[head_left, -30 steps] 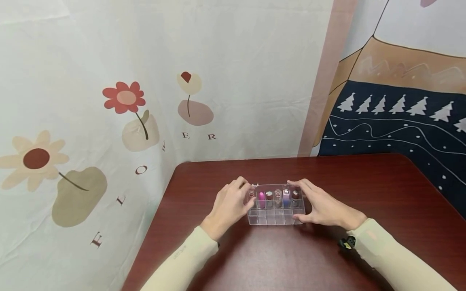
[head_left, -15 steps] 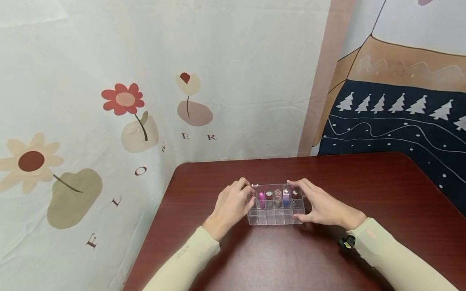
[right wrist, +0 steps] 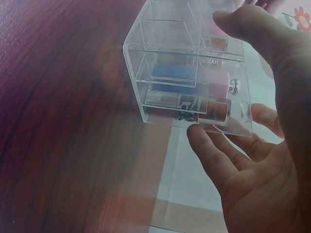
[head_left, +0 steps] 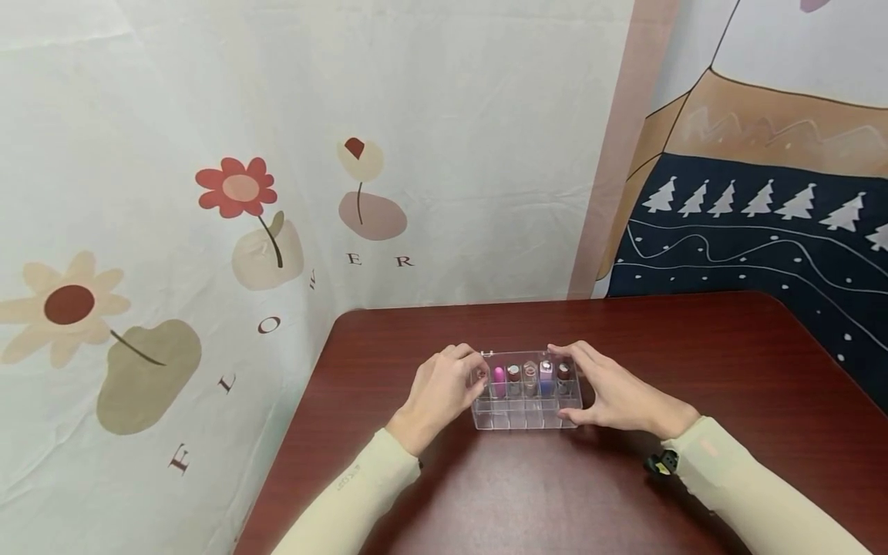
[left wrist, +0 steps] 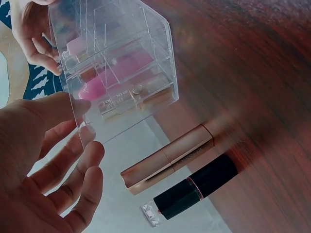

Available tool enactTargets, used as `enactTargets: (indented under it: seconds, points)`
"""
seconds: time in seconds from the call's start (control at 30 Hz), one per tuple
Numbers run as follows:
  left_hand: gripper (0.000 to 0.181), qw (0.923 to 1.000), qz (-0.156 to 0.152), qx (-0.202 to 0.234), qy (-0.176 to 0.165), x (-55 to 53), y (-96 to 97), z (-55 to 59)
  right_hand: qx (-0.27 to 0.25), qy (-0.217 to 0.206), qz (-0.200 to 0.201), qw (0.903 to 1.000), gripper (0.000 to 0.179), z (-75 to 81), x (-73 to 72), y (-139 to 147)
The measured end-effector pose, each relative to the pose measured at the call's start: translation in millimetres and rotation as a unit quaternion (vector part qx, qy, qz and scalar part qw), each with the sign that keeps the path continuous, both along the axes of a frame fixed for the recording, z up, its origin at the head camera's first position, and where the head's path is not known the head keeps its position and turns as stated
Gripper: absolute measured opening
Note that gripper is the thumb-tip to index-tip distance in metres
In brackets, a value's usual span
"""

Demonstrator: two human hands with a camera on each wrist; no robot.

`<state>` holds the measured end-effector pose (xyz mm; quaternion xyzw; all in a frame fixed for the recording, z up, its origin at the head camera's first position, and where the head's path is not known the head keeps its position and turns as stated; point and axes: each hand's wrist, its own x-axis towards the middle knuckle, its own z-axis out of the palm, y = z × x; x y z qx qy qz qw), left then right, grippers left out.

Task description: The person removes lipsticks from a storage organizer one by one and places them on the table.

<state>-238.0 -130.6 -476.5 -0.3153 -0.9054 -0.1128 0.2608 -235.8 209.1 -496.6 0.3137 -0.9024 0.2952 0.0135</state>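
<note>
A clear plastic lipstick organizer [head_left: 526,412] stands on the table, its back row holding several lipsticks, including a bright pink lipstick [head_left: 499,381] and a blue and lilac lipstick [head_left: 546,378]. My left hand [head_left: 437,389] curls its thumb and fingers at the upper left edge, partly covering the leftmost slot. Its fingertips meet the clear panel beside a clear and gold tube [left wrist: 131,99]. My right hand [head_left: 613,393] grips the right side, thumb across the front and fingers round the back. A dark-capped lipstick [head_left: 564,377] fills the rightmost back slot.
In the left wrist view, a rose-gold lipstick [left wrist: 167,160] and a black lipstick [left wrist: 194,189] with a clear end stand beside the organizer. The reddish-brown table [head_left: 499,493] meets a printed curtain [head_left: 486,193] at the back and left.
The left thumb and fingers have drawn closer together over the leftmost slot, covering more of it. The right hand and the organizer have stayed in place.
</note>
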Motion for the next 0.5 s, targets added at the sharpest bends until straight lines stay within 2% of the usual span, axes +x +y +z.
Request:
enactTargets:
  seconds: [0.5]
  points:
    - [0.019,0.9964,0.015,0.031,-0.077,-0.5,3.2,5.2,0.0,0.012,0.001,0.9999,0.105,0.7,1.4,-1.5]
